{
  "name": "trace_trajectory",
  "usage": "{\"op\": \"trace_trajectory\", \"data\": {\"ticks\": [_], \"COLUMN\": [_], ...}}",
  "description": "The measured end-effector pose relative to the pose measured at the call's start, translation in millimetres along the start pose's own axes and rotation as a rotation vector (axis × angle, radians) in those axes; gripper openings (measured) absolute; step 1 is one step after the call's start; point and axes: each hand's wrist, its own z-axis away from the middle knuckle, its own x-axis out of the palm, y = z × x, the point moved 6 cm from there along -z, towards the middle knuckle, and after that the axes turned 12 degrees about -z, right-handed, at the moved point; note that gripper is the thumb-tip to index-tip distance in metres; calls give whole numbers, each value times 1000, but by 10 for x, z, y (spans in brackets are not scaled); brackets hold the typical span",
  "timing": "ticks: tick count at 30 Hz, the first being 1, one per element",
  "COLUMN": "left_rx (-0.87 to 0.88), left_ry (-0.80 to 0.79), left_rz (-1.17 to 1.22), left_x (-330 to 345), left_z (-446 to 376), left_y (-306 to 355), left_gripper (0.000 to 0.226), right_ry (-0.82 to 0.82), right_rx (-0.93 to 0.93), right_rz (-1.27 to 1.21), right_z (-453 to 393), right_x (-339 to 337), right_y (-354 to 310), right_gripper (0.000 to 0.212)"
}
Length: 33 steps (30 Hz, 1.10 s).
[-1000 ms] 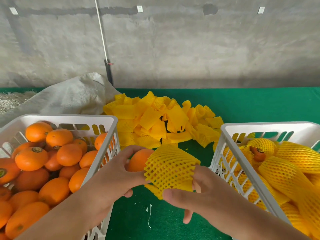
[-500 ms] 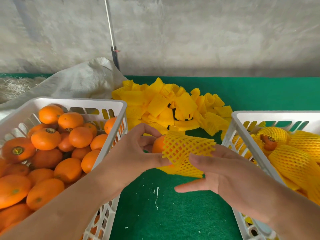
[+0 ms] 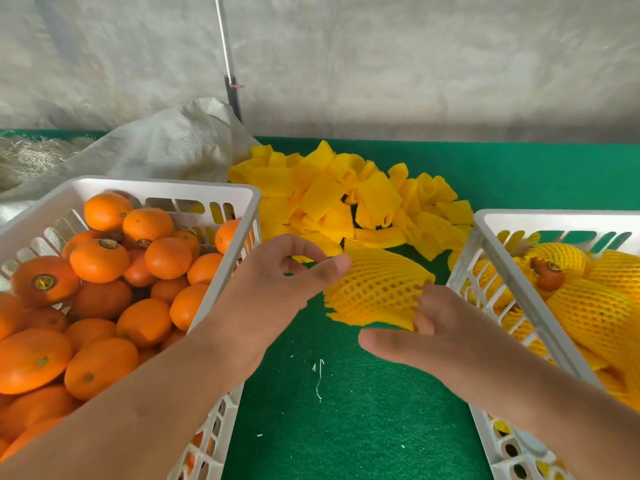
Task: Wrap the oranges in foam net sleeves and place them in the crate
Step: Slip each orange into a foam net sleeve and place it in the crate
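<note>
An orange sheathed in a yellow foam net sleeve sits between the two crates above the green mat. The right hand grips its right end; the left hand, fingers curled loosely, touches its left end. Bare oranges fill the left crate; wrapped ones lie in the right crate.

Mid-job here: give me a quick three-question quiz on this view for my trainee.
1. True or false: the sleeved orange between the hands already lies in a crate.
2. Which crate holds the bare oranges: A) left crate B) right crate?
3. What lies heaped at the back of the green table?

Key: 1 false, the right hand holds it above the table; the left hand is at its end. 2 A. 3 empty foam sleeves.
</note>
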Motion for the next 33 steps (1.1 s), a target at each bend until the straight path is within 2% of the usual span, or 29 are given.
{"op": "trace_trajectory", "data": {"ticks": [4, 7, 9, 12, 14, 19, 23, 27, 33], "left_rx": [-33, -7, -23, -44, -82, -81, -93, -113, -51], "left_ry": [-140, -117, -138, -218, -223, -207, -188, -190, -137], "left_rz": [-26, -51, -30, 83, 170, 211, 188, 189, 164], "left_x": [90, 77, 78, 119, 116, 100, 76, 100, 119], "left_z": [27, 56, 56, 38, 17, 21, -1, 13, 0], "left_y": [-24, 0, -2, -27, -30, -5, -25, -91, -65], "left_gripper": [71, 69, 50, 31, 35, 42, 41, 42, 37], "right_ry": [-17, -66, -84, -93, -84, -50, -12, 44, 195], "right_rx": [31, 49, 43, 3, -31, -93, -109, -61, -80], "right_rz": [29, 0, 21, 35, 21, 20, -2, -153, 11], "right_z": [27, 29, 16, -1, 5, 4, 4, -5, -5], "right_x": [71, 109, 115, 123, 99, 9, -53, -154, -155], "right_y": [-10, 15, 30, 20, 11, 24, -9, 25, 47], "right_gripper": [63, 63, 61, 42, 31, 24, 26, 41, 48]}}
